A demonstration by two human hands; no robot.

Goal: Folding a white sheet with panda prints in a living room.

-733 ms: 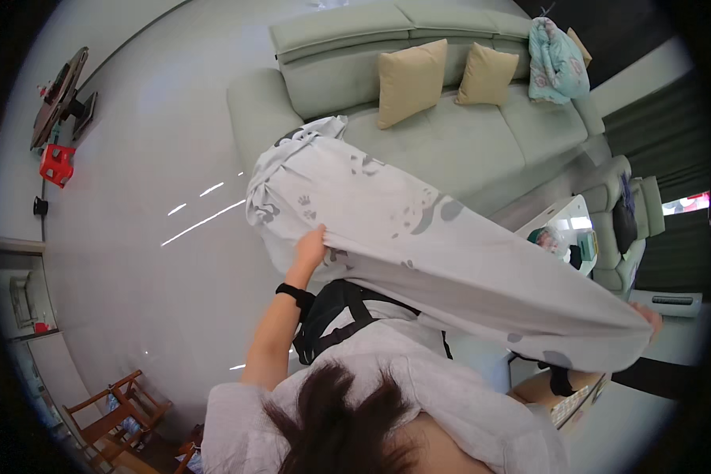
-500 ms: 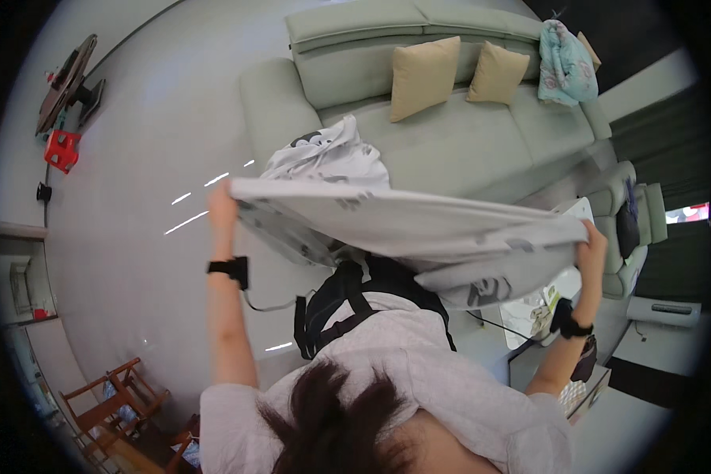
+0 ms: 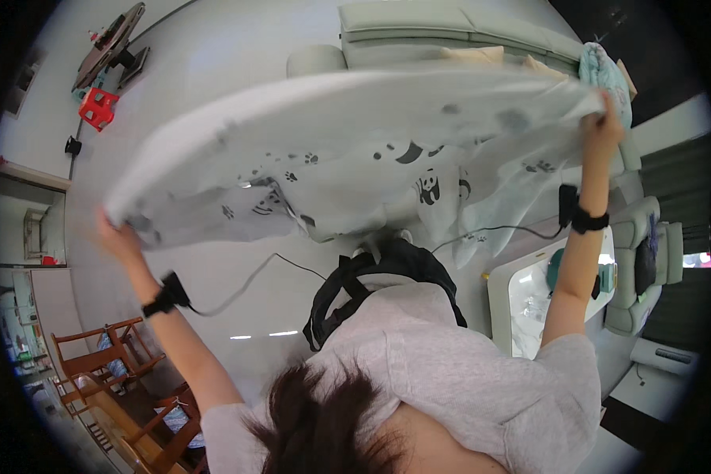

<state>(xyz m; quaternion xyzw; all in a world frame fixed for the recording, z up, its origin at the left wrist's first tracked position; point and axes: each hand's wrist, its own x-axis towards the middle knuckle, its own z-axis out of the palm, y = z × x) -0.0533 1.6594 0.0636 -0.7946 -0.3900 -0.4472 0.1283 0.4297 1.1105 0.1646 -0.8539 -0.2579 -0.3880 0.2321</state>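
Note:
A large white sheet (image 3: pixel 347 150) printed with grey pandas and paw marks is spread wide in the air before me, its upper edge arched and blurred by motion. My left hand (image 3: pixel 121 239) grips one corner at the far left, fingers closed on the cloth. At the upper right my right hand (image 3: pixel 603 130) clutches the other corner, held higher than the left. Loose folds hang between the two hands. The sheet hides much of the pale green sofa (image 3: pixel 407 24) and most of its beige cushions (image 3: pixel 478 55).
A white-framed table (image 3: pixel 498 308) with things on it stands to my right. Green armchairs (image 3: pixel 632 261) are beyond it. Wooden chairs (image 3: pixel 95 359) stand at the lower left, a red stool (image 3: pixel 98 108) at the upper left. Cables run from both wrist straps to my waist.
Both hands have spread farther apart; the left moved out to the left, the right rose. The sheet went from a narrow, sagging band to a broad billowing span.

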